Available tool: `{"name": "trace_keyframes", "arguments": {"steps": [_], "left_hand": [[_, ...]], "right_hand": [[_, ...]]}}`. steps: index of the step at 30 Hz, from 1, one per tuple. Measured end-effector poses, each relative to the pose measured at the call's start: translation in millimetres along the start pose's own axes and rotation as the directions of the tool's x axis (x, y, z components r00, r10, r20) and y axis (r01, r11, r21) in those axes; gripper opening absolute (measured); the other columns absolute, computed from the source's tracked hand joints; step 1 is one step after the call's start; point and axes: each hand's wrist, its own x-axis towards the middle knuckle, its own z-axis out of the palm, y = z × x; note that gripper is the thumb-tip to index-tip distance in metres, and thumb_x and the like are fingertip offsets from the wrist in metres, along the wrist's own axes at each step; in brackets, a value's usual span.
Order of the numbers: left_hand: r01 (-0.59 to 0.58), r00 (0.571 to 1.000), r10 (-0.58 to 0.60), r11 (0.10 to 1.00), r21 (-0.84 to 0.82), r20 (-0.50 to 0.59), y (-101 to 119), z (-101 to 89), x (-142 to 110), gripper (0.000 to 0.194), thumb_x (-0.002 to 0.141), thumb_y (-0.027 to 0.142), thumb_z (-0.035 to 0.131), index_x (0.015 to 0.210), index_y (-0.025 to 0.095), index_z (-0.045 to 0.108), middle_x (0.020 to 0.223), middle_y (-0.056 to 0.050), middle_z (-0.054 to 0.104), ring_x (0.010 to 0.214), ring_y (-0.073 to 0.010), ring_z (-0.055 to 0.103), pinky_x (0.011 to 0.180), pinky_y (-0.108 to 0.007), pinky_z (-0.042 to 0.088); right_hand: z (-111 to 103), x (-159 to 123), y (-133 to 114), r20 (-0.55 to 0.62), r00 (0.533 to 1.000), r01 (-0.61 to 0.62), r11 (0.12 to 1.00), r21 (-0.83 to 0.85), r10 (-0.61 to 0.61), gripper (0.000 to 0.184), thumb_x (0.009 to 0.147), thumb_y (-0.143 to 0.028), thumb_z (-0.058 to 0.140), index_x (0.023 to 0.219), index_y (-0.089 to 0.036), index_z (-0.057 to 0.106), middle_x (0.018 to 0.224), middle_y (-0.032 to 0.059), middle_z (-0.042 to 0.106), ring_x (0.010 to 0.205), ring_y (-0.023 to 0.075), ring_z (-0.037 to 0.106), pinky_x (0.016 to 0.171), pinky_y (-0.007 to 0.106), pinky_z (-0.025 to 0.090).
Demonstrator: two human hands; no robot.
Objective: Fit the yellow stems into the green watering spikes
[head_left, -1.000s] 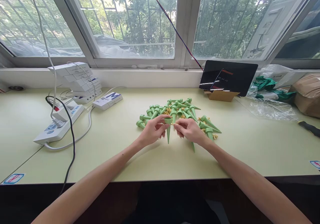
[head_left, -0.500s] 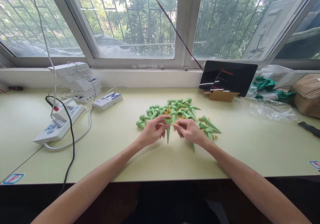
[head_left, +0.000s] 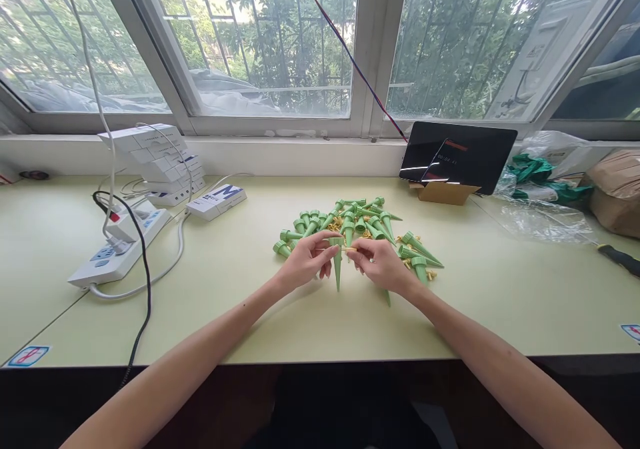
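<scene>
Pinched in my left hand [head_left: 311, 259] is a green plastic watering spike [head_left: 338, 272], its tip pointing down above the table. My right hand [head_left: 379, 262] pinches a small yellow plastic valve [head_left: 351, 249] at the spike's right side, just below the cap; whether it sits in a hole there is too small to tell. Behind both hands lies a pile of green watering spikes [head_left: 310, 223], with small yellow valves [head_left: 367, 233] scattered among them. Several more spikes [head_left: 423, 247] rest to the right of my right hand, partly covered by it.
On the left are a white power strip [head_left: 107, 265] with cables, stacked white boxes [head_left: 170, 165] and a single white box [head_left: 218, 202]. A dark tablet [head_left: 457, 155] leans on a cardboard stand [head_left: 444, 193] at the back. Clear plastic wrap [head_left: 547, 221] and a black-handled tool [head_left: 620, 259] lie right.
The held spike has tilted slightly, so its cap opening shows less and its tip sits a little lower. Both hands keep their grips in nearly the same place.
</scene>
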Motion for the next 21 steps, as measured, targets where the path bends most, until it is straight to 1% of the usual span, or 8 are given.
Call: {"name": "trace_keyframes", "arguments": {"steps": [6,12,16,19,21], "left_hand": [[-0.009,1.000,0.009,1.000,0.010,-0.019,0.0,0.0,1.0,0.044,0.088,0.045,0.059,0.121,0.015,0.056,0.063,0.004,0.052,0.047,-0.0099,0.056,0.043,-0.021,0.045],[-0.019,1.000,0.020,0.999,0.037,-0.017,-2.2,-0.4,0.8,0.043,0.089,0.046,0.057,0.119,0.016,0.056,0.062,0.005,0.049,0.047,-0.0107,0.056,0.044,-0.022,0.045],[-0.048,0.998,0.053,0.993,0.105,-0.044,-3.2,1.4,-1.2,0.042,0.089,0.047,0.056,0.118,0.018,0.057,0.064,0.004,0.050,0.048,-0.0104,0.056,0.044,-0.022,0.046],[-0.076,0.992,0.091,0.983,0.165,-0.082,-3.7,2.9,-2.8,0.038,0.089,0.044,0.057,0.118,0.019,0.059,0.068,0.003,0.051,0.048,-0.0093,0.055,0.046,-0.022,0.046],[-0.086,0.991,0.102,0.981,0.172,-0.091,-3.5,3.3,-3.1,0.036,0.089,0.042,0.057,0.118,0.020,0.059,0.068,0.003,0.051,0.048,-0.0090,0.055,0.046,-0.022,0.046]], "right_hand": [[-0.1,0.5,-0.4,0.009,1.000,-0.013,1.000,0.010,0.013,0.031,0.096,-0.039,0.048,0.074,-0.019,0.056,0.064,0.0000,0.058,0.054,0.0124,0.050,0.055,0.026,0.040],[0.1,1.0,-2.6,0.014,1.000,-0.019,1.000,0.002,0.019,0.031,0.097,-0.035,0.046,0.071,-0.019,0.053,0.063,-0.0002,0.058,0.054,0.0123,0.050,0.056,0.026,0.040],[-0.5,0.9,-4.7,0.029,0.999,-0.042,0.999,0.021,0.041,0.030,0.096,-0.032,0.046,0.069,-0.020,0.051,0.057,-0.0017,0.056,0.050,0.0116,0.047,0.053,0.025,0.038],[-1.1,1.1,-4.7,0.047,0.997,-0.064,0.997,0.051,0.062,0.032,0.096,-0.033,0.045,0.067,-0.020,0.049,0.054,-0.0023,0.054,0.048,0.0113,0.047,0.052,0.025,0.038],[-1.4,1.2,-4.1,0.054,0.996,-0.075,0.995,0.066,0.071,0.032,0.096,-0.033,0.045,0.068,-0.020,0.049,0.053,-0.0025,0.054,0.048,0.0113,0.048,0.053,0.025,0.039]]}}
